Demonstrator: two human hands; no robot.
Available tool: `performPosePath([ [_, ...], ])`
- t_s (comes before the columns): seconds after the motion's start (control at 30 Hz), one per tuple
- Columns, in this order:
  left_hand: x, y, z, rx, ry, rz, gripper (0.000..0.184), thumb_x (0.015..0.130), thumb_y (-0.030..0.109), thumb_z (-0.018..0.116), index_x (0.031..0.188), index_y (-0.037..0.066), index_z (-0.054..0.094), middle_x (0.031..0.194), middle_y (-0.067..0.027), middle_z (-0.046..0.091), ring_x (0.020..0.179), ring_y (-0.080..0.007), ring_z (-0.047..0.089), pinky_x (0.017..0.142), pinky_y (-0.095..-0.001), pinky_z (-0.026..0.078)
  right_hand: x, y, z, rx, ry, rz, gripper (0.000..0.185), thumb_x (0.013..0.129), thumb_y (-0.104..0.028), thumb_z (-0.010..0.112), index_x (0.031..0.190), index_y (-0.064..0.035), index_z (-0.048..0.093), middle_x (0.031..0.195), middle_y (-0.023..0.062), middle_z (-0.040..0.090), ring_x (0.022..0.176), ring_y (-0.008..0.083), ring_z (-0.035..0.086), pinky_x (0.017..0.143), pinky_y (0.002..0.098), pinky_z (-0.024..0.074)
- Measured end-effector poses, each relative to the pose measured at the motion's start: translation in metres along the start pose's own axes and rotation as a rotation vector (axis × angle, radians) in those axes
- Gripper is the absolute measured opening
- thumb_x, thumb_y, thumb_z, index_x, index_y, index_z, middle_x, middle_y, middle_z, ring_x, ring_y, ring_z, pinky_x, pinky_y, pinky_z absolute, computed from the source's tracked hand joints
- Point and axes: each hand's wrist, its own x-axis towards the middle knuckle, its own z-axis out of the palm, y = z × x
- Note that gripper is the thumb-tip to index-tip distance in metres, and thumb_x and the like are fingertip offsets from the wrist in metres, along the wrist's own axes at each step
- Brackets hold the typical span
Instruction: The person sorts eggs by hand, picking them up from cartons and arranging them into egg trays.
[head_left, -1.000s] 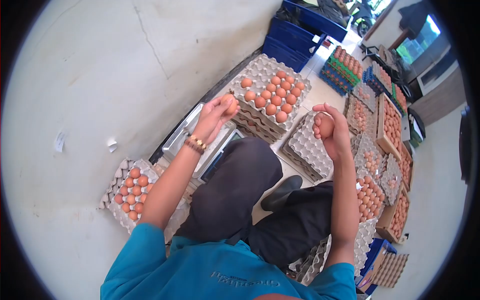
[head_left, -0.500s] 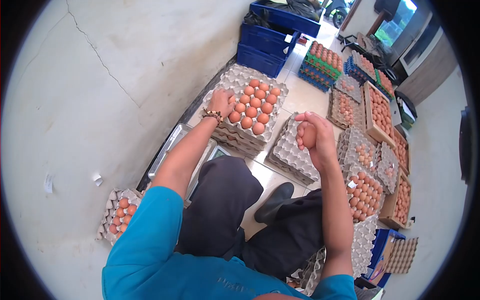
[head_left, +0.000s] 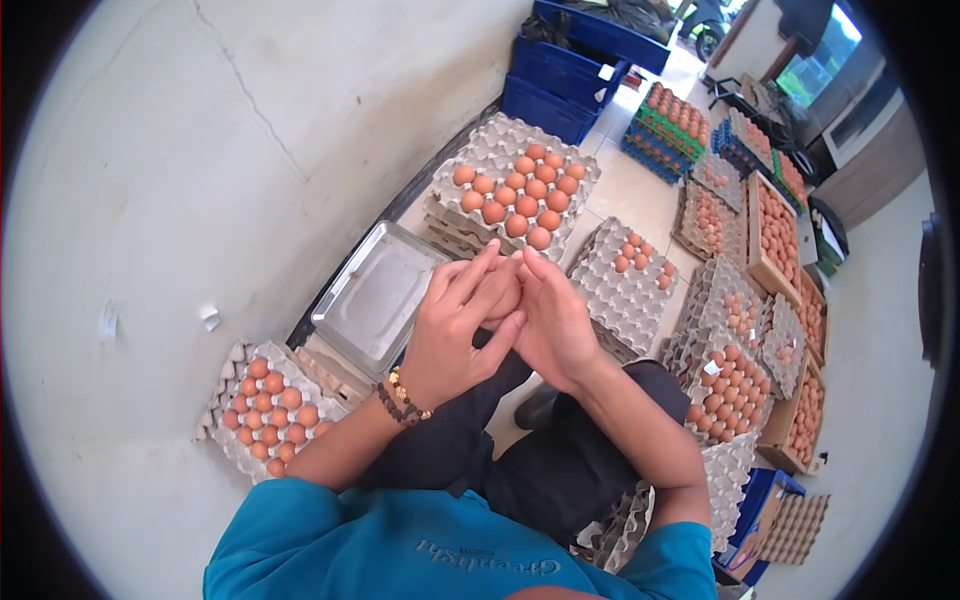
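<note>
My left hand [head_left: 462, 315], with beaded bracelets at its wrist, meets my right hand [head_left: 556, 325] above my lap. Both are cupped with the fingers curved inward. Between them shows a rounded brown shape that looks like an egg [head_left: 507, 301], mostly covered by the fingers. Whether the left hand grips anything of its own is hidden. Beyond the hands stands a stack of grey egg trays [head_left: 480, 140], its top one partly filled with brown eggs [head_left: 526, 205]. To the right, another tray stack [head_left: 615, 285] holds several eggs on top.
A metal scale pan [head_left: 375, 295] lies by the wall at left. Near my left elbow is a tray of eggs [head_left: 268, 405]. More trays [head_left: 735, 390] and wooden crates [head_left: 775, 240] of eggs line the right side. Blue crates [head_left: 548, 105] stand at the back.
My left hand has drawn back from the far tray, uncovering eggs at its left side. My right hand, earlier holding an egg over the right stack, has moved left to meet it.
</note>
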Motion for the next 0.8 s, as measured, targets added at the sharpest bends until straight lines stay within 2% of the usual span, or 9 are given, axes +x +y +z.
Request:
performPosePath([
  [0.1, -0.018, -0.002, -0.018, -0.069, 0.053, -0.078, 0.057, 0.077, 0.001, 0.075, 0.132, -0.001, 0.059, 0.132, -0.0167, 0.061, 0.103, -0.0345, 0.064, 0.089, -0.0383, 0.052, -0.005, 0.001, 0.023, 0.154, -0.104, 0.073, 0.070, 0.101, -0.057, 0.038, 0.140, 0.0018, 0.040, 0.127, 0.0177, 0.054, 0.115, 0.0237, 0.057, 0.108, 0.0409, 0.0417],
  [0.13, -0.023, -0.002, -0.029, -0.108, 0.035, -0.151, 0.057, 0.080, 0.003, 0.076, 0.133, -0.003, 0.057, 0.128, -0.0181, 0.064, 0.107, -0.0322, 0.065, 0.093, -0.0372, 0.052, -0.004, 0.001, 0.022, 0.130, -0.143, 0.126, 0.087, 0.098, -0.066, 0.034, 0.152, 0.0007, 0.022, 0.137, 0.0254, 0.047, 0.124, 0.0298, 0.053, 0.111, 0.0425, 0.0375],
  [0.23, -0.056, -0.018, -0.053, -0.579, 0.157, -0.456, 0.053, 0.087, 0.012, 0.074, 0.133, -0.006, 0.056, 0.129, -0.0188, 0.063, 0.116, -0.0294, 0.063, 0.098, -0.0379, 0.051, -0.003, 0.002, 0.032, 0.053, -0.296, 0.227, 0.094, 0.096, -0.072, 0.031, 0.155, -0.0013, 0.013, 0.143, 0.0306, 0.042, 0.130, 0.0358, 0.049, 0.112, 0.0442, 0.0368],
  [0.27, -0.065, -0.021, -0.067, -0.801, 0.193, -0.571, 0.055, 0.092, 0.015, 0.071, 0.137, -0.007, 0.050, 0.132, -0.0184, 0.060, 0.123, -0.0295, 0.059, 0.105, -0.0389, 0.048, -0.002, 0.003, 0.036, -0.018, -0.272, 0.247, 0.096, 0.095, -0.074, 0.030, 0.157, -0.0032, 0.010, 0.144, 0.0339, 0.040, 0.130, 0.0396, 0.050, 0.110, 0.0459, 0.0388],
  [0.4, -0.124, -0.044, -0.119, -1.292, 0.369, -0.767, 0.057, 0.098, 0.017, 0.062, 0.143, -0.007, 0.038, 0.136, -0.0174, 0.052, 0.131, -0.0311, 0.052, 0.116, -0.0447, 0.039, 0.006, -0.002, 0.024, -0.284, -0.147, 0.113, 0.086, 0.098, -0.070, 0.027, 0.146, 0.0008, 0.034, 0.126, 0.0298, 0.058, 0.110, 0.0376, 0.064, 0.098, 0.0440, 0.0499],
  [0.53, -0.217, -0.060, -0.158, -1.069, 0.711, -0.940, 0.049, 0.101, 0.021, 0.057, 0.139, -0.007, 0.043, 0.133, -0.0155, 0.056, 0.133, -0.0265, 0.051, 0.114, -0.0375, 0.040, 0.005, -0.028, 0.000, -0.166, -0.175, -0.012, 0.074, 0.104, -0.054, 0.029, 0.141, 0.0099, 0.038, 0.124, 0.0295, 0.057, 0.108, 0.0371, 0.063, 0.097, 0.0431, 0.0502],
  [0.6, -0.264, -0.064, -0.173, -0.882, 0.900, -1.009, 0.044, 0.100, 0.022, 0.059, 0.133, -0.005, 0.051, 0.129, -0.0129, 0.059, 0.125, -0.0231, 0.057, 0.106, -0.0326, 0.046, 0.000, -0.041, -0.008, -0.180, -0.192, -0.070, 0.071, 0.105, -0.050, 0.031, 0.141, 0.0105, 0.037, 0.126, 0.0263, 0.057, 0.108, 0.0335, 0.062, 0.098, 0.0412, 0.0486],
  [0.67, -0.310, -0.061, -0.181, -0.388, 0.901, -1.198, 0.039, 0.097, 0.022, 0.065, 0.127, -0.002, 0.059, 0.123, -0.0095, 0.062, 0.110, -0.0200, 0.063, 0.093, -0.0307, 0.051, -0.005, -0.054, -0.022, -0.201, -0.164, -0.112, 0.070, 0.105, -0.049, 0.033, 0.141, 0.0106, 0.037, 0.125, 0.0257, 0.057, 0.108, 0.0324, 0.062, 0.098, 0.0406, 0.0485],
  [0.8, -0.371, -0.030, -0.170, 0.335, 0.647, -1.208, 0.036, 0.090, 0.017, 0.073, 0.121, 0.001, 0.063, 0.114, -0.0083, 0.064, 0.094, -0.0182, 0.063, 0.081, -0.0305, 0.051, -0.009, -0.073, -0.054, -0.237, -0.137, -0.156, 0.068, 0.105, -0.046, 0.035, 0.143, 0.0104, 0.035, 0.126, 0.0224, 0.057, 0.109, 0.0287, 0.060, 0.099, 0.0384, 0.0474],
])
